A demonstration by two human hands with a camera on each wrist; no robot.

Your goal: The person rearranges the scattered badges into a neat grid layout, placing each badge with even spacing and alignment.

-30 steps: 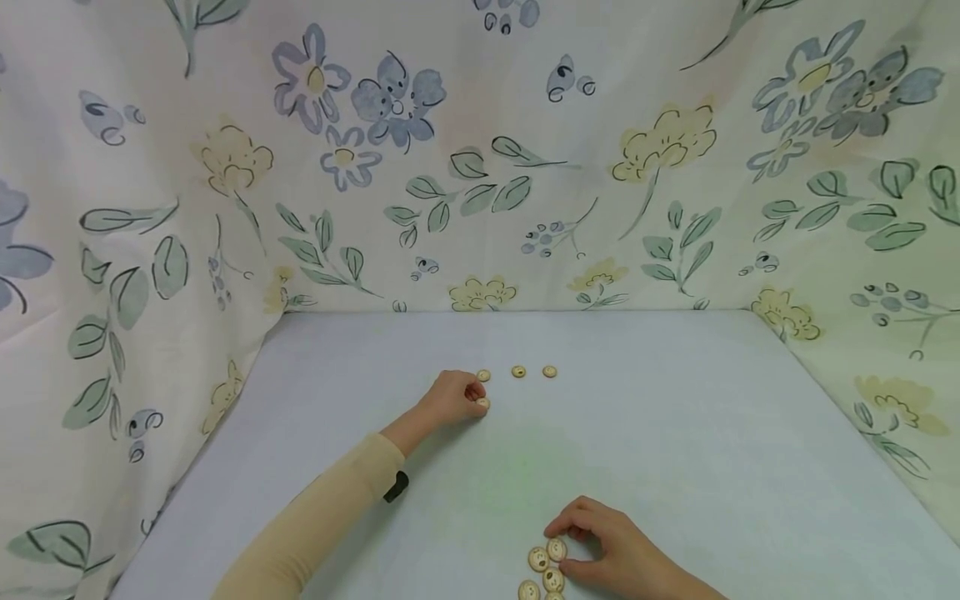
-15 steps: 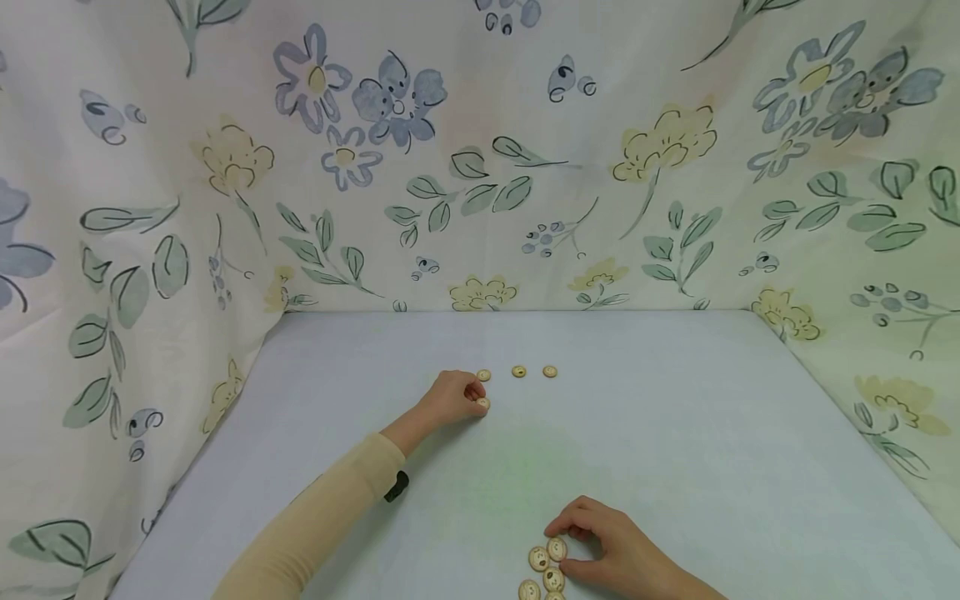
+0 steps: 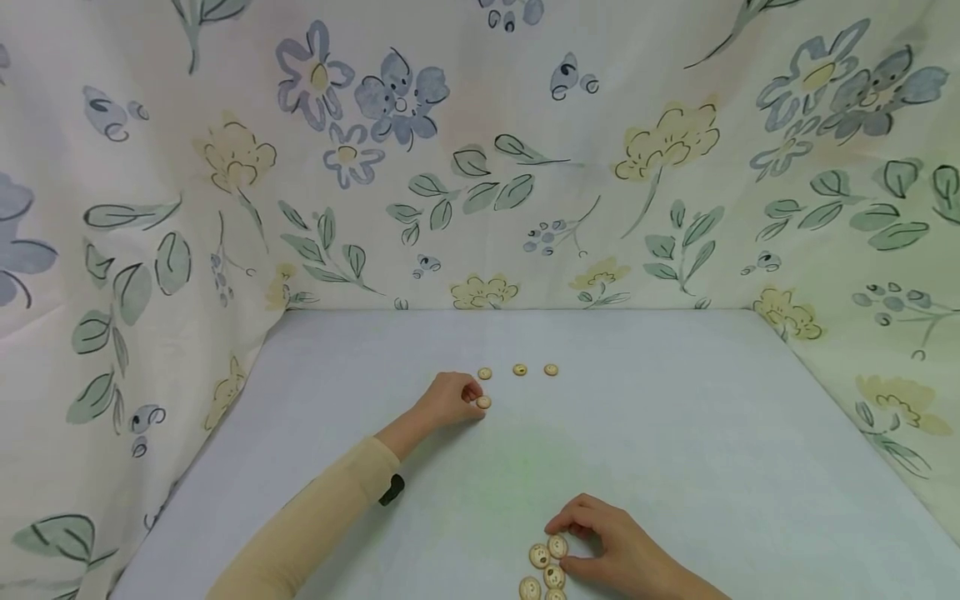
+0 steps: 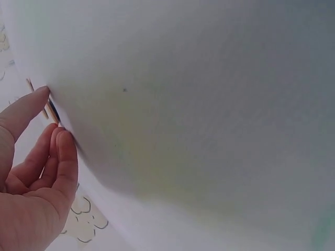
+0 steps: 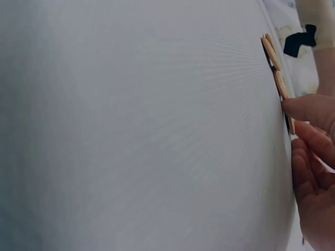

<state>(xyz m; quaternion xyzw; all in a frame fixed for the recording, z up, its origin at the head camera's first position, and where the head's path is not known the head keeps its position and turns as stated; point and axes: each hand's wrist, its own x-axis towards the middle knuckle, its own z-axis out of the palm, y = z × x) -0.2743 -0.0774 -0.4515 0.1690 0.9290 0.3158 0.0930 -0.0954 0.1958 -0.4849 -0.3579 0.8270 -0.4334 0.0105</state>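
My left hand (image 3: 448,398) reaches to the middle of the table, its thumb and fingertips on either side of a small round wooden disc (image 3: 484,402) with dark marks. In the left wrist view that disc (image 4: 53,111) shows edge-on between thumb and fingers, low on the table. Just beyond it lies another wooden disc (image 3: 485,373). At the near edge my right hand (image 3: 618,542) holds a wooden disc (image 3: 557,547) with a face-like drawing between thumb and forefinger. Several similar discs lie against or near it, such as one left of it (image 3: 539,556).
Two more wooden discs, one in the middle (image 3: 520,369) and one at the right (image 3: 551,369), continue the far row. Floral curtains (image 3: 480,167) enclose the white table (image 3: 675,417) at the back and sides. A black band (image 3: 392,490) sits under the left sleeve.
The fingers of my left hand have drawn back slightly to the left, leaving more of their disc in sight. My right hand has stayed where it was.
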